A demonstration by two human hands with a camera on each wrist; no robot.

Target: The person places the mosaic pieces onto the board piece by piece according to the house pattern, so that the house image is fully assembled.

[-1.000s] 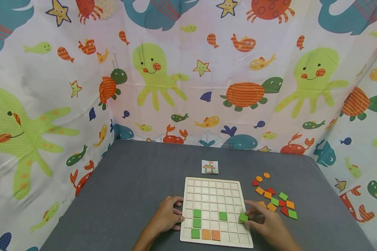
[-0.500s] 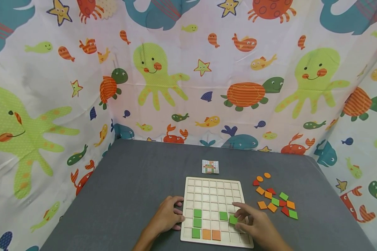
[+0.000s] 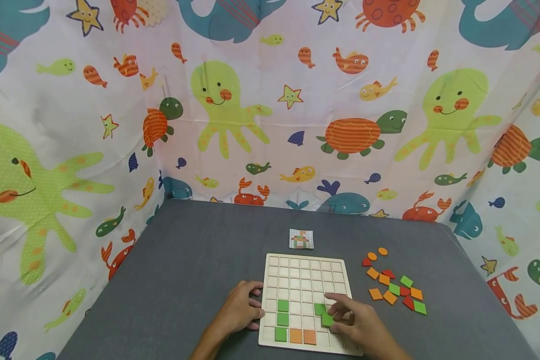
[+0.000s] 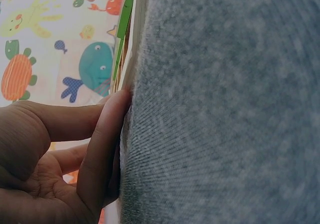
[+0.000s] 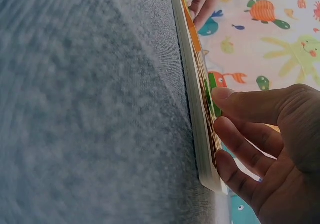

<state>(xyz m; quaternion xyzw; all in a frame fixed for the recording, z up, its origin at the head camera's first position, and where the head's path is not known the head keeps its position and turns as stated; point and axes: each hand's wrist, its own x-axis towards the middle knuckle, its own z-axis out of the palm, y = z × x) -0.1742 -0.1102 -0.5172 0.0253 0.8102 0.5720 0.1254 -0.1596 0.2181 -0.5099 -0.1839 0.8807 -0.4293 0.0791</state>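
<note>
A pale wooden grid board [image 3: 299, 282] lies on the dark grey table. My right hand [image 3: 363, 322] pinches a green square tile [image 3: 327, 320] between thumb and fingers, low over the board's lower right part. The held tile overlaps a green tile [image 3: 319, 308] lying in the grid. In the right wrist view the held green tile [image 5: 215, 94] is tilted close to the board's surface. My left hand [image 3: 239, 309] rests against the board's left edge, its fingertips touching the rim. Three green tiles [image 3: 282, 319] stand in a left column, and two orange tiles [image 3: 302, 337] lie along the bottom.
Loose orange, red and green pieces [image 3: 393, 289] are scattered on the table right of the board, with two orange discs [image 3: 377, 254] at their far end. A small printed pattern card [image 3: 301, 239] lies beyond the board. A sea-animal curtain [image 3: 270, 125] surrounds the table.
My right hand has carried the green tile leftward from the board's right edge, to just below and right of the green tile in the grid. The left hand stays put.
</note>
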